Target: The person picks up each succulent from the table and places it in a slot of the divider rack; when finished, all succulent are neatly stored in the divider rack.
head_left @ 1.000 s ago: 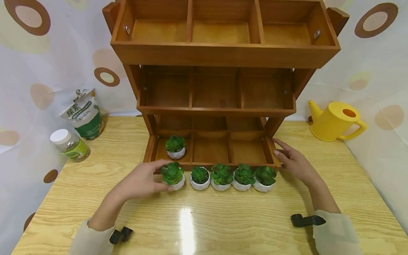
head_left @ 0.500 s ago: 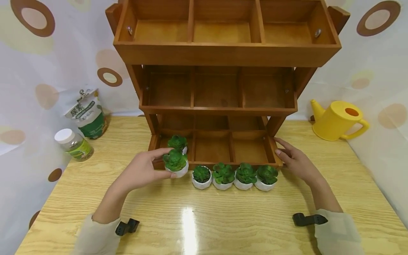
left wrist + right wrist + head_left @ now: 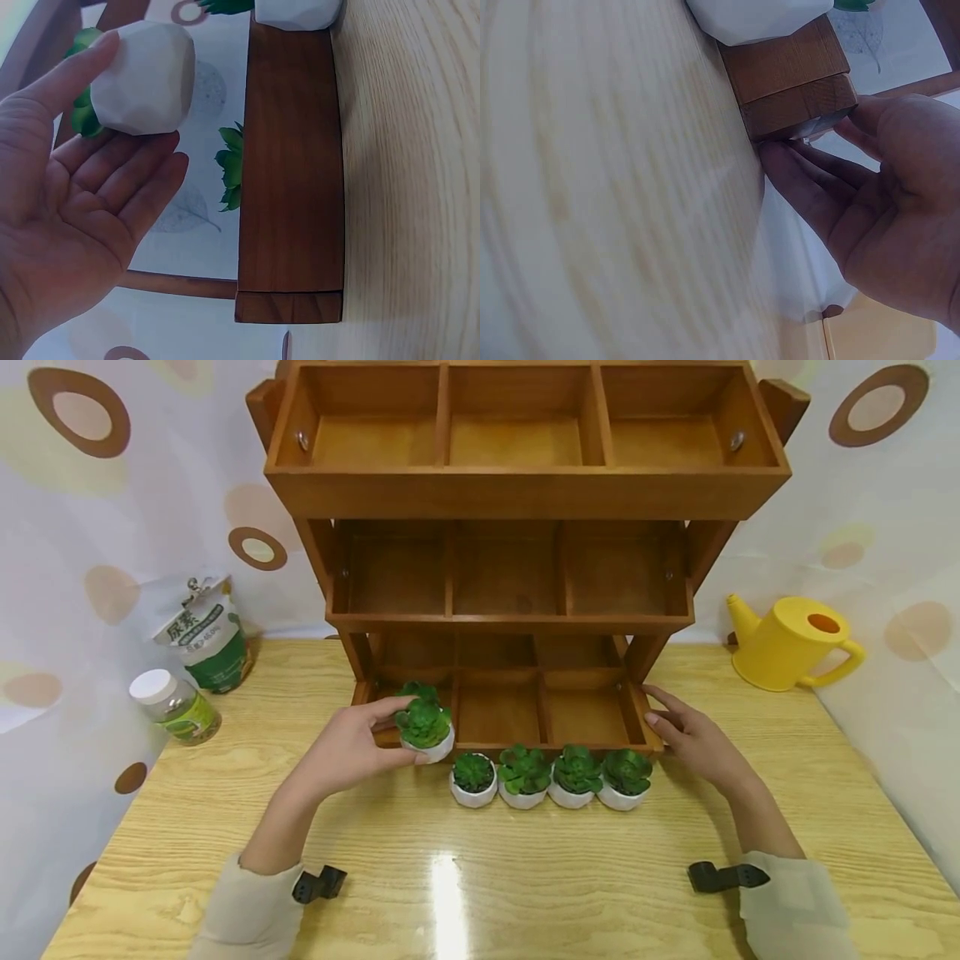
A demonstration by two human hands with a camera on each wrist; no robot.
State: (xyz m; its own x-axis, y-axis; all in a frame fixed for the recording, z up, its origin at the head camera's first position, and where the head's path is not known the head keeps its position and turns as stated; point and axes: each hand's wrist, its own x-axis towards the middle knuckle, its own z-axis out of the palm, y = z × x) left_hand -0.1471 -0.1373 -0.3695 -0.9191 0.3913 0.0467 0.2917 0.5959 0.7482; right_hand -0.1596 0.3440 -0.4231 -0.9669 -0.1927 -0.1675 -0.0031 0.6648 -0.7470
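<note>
Your left hand (image 3: pixel 348 748): thumb and fingers clamped on one plant (image 3: pixel 425 725), raised at the shelf (image 3: pixel 525 496), lowest left compartment. Your right hand (image 3: pixel 693 742): digits apart, touching shelf's right end. Table (image 3: pixel 570 877): four potted succulents (image 3: pixel 525 770).

A green rosette succulent (image 3: pixel 423 724) in a small white faceted pot (image 3: pixel 142 79) is held raised, roughly upright, near the lowest tier's left compartment of a brown wooden shelf (image 3: pixel 510 625), which stands upright, its three stacked tiers divided by partitions.
</note>
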